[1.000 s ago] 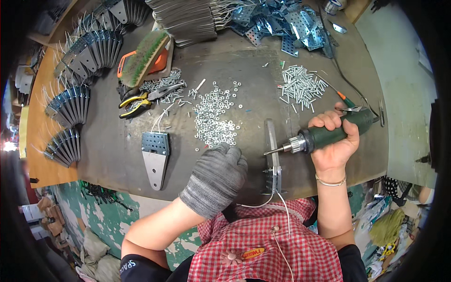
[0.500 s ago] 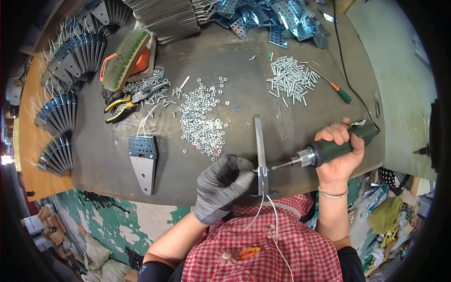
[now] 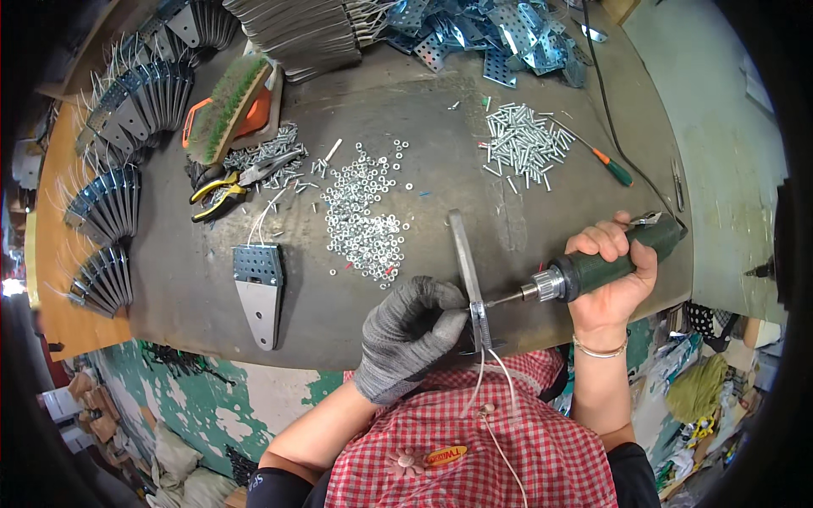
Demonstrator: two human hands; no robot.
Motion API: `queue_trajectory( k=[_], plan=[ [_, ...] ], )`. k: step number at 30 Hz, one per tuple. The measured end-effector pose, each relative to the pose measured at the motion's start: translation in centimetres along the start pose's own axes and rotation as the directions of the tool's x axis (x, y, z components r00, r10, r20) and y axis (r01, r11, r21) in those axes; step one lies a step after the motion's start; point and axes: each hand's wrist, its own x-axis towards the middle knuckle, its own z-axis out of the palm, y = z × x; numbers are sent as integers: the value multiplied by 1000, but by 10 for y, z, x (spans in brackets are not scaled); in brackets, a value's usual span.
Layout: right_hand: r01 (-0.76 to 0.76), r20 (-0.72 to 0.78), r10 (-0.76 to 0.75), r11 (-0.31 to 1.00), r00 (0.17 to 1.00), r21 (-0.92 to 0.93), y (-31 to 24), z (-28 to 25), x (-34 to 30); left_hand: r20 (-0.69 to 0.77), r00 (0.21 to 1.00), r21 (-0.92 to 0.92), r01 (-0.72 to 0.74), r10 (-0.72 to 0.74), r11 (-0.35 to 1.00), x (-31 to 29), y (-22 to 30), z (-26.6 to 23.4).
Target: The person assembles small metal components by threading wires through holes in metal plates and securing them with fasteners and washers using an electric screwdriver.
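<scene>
My left hand (image 3: 412,337), in a grey knit glove, pinches the side of a flat metal part (image 3: 465,258) standing on edge. Two pale wires (image 3: 501,370) hang from its near end toward my apron. What sits between the fingertips is too small to make out. Bare, with a bracelet at the wrist, my right hand (image 3: 616,275) wraps around a green corded electric screwdriver (image 3: 603,271). Its bit (image 3: 506,298) points left and reaches the right side of the part, near the gloved fingertips. Left of them, a similar metal part (image 3: 257,296) lies flat, perforated plate toward the far side.
Loose nuts (image 3: 364,216) and a pile of screws (image 3: 527,144) lie beyond my hands. Yellow-handled pliers (image 3: 222,196), a brush (image 3: 227,110) and a screwdriver (image 3: 614,167) rest farther out. Finished-looking parts (image 3: 103,203) line the left; perforated blue plates (image 3: 517,38) heap at the back.
The screwdriver bit has closed the gap to the metal part. My left hand and the part have shifted slightly right, and the part's far end leans more to the left.
</scene>
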Motion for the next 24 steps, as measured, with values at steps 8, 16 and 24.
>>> queue_trajectory(
  k=[8,16,24],
  plan=[
    [-6,-24,6,1000,1000,-7,-1,4,3,-45,998,81,-35,39,996,-2,-4,-1],
    [-13,-55,14,1000,998,19,1,2,3,-55,995,416,-56,86,908,3,6,-4],
    [-20,-33,20,1000,999,7,0,-3,6,55,977,562,-202,207,802,6,16,-3]
  ],
)
